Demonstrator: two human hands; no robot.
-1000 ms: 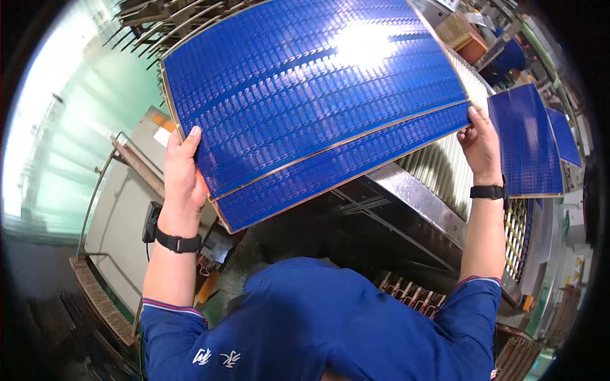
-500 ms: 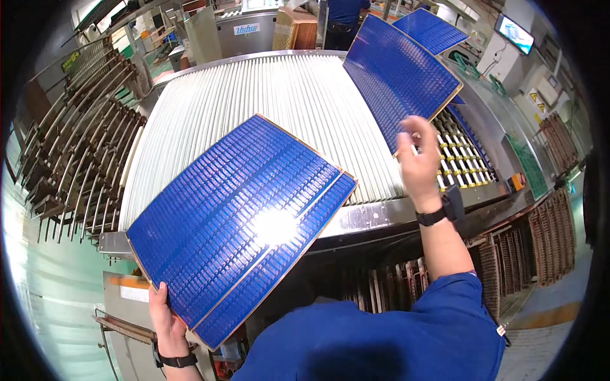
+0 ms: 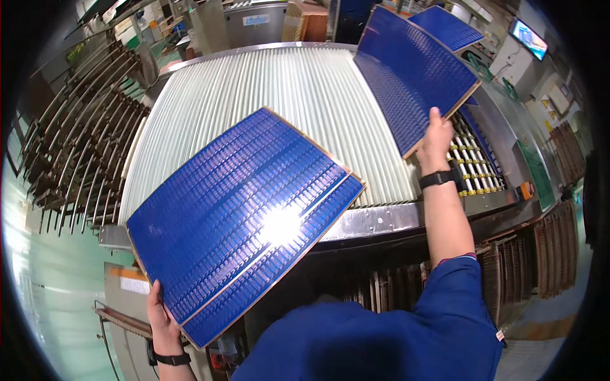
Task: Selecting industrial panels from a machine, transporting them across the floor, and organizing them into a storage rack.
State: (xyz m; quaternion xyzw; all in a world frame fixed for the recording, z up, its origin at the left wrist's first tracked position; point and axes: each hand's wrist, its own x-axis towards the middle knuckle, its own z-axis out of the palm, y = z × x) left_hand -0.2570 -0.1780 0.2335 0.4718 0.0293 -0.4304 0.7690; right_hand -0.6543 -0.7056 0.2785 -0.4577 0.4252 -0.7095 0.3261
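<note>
A blue circuit board panel (image 3: 222,190) with a pale edge slants across the near left of the roller conveyor. My left hand (image 3: 162,320) is closed on its lower left corner, thumb on top and the other fingers hidden beneath. Bright light glares off the panel's surface. At the right, a second blue circuit board panel (image 3: 413,70) stands tilted over the conveyor. My right hand (image 3: 437,140) grips its near lower edge, the thumb pointing up against the face. Farther back, another blue panel (image 3: 448,28) shows partly behind the second one.
White rollers (image 3: 267,76) fill the conveyor, with a metal front rail (image 3: 375,222). Yellow-and-white wheel rollers (image 3: 473,165) lie beyond my right hand. Rod racks (image 3: 82,146) stand at the left, brown slotted racks (image 3: 518,267) below right. A lit screen (image 3: 528,39) hangs at the far right.
My right hand has gone from loosely raised beside the second panel to closed on its near edge. The view has shifted a little; my left hand keeps its hold.
</note>
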